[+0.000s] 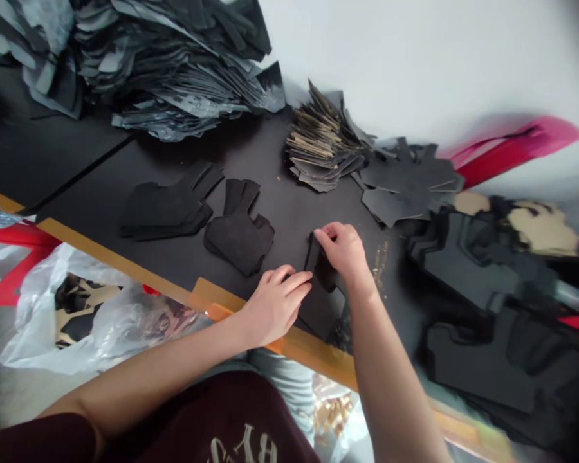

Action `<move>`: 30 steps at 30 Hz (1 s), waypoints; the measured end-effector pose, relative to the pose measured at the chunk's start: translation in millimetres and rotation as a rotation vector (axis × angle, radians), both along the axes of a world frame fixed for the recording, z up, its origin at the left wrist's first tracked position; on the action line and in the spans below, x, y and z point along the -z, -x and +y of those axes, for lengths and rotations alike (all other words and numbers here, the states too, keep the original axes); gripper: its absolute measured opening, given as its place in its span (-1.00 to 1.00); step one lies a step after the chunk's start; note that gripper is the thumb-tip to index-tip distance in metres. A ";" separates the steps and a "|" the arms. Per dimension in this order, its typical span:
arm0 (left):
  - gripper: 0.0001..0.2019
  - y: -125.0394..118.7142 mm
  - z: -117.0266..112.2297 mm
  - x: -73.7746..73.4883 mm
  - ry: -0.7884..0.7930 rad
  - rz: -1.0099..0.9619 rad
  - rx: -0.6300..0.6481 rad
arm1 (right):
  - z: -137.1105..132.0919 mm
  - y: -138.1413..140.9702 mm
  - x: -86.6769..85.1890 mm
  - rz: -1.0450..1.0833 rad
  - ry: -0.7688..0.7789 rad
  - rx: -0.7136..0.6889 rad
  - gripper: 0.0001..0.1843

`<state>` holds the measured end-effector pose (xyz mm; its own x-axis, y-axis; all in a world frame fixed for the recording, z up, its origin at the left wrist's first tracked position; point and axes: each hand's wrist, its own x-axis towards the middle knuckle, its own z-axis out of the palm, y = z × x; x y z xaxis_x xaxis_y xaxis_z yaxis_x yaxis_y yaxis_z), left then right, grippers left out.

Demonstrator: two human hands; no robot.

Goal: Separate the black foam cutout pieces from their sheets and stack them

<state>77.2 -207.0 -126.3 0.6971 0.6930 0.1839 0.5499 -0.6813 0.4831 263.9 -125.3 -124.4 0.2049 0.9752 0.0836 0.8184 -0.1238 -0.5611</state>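
A black, flat cut-out piece (322, 312) with notched edges lies near the front edge of the dark table. My right hand (345, 251) pinches its far end between thumb and fingertips. My left hand (280, 302) rests at the piece's left side, fingers stretched out and fingertips touching it or just beside it. To the left sit two small stacks of similar black cut-outs: one stack (240, 233) close to my left hand, another stack (166, 209) further left. Whether the held piece is a single layer or several cannot be made out.
A big pile of black sheets (174, 71) stands at the back left. Behind my hands is a fanned heap of brown-edged pieces (321, 145). More black cut-outs (468, 257) cover the right. A plastic bag of scraps (38, 334) hangs below the tan table edge (120, 257).
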 end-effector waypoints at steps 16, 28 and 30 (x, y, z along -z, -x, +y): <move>-0.74 -3.3 7.7 -18.9 0.652 -0.535 -0.450 | -102.4 9.0 -34.1 0.461 -0.279 0.233 -0.55; -0.47 -42.3 -38.2 -24.8 1.290 -0.826 -0.247 | -148.8 -14.1 -28.2 0.360 -0.322 0.319 -0.69; -0.49 -37.3 -40.5 -25.2 1.208 -0.768 -0.219 | -146.0 -45.4 -41.9 0.236 -0.355 0.354 -0.68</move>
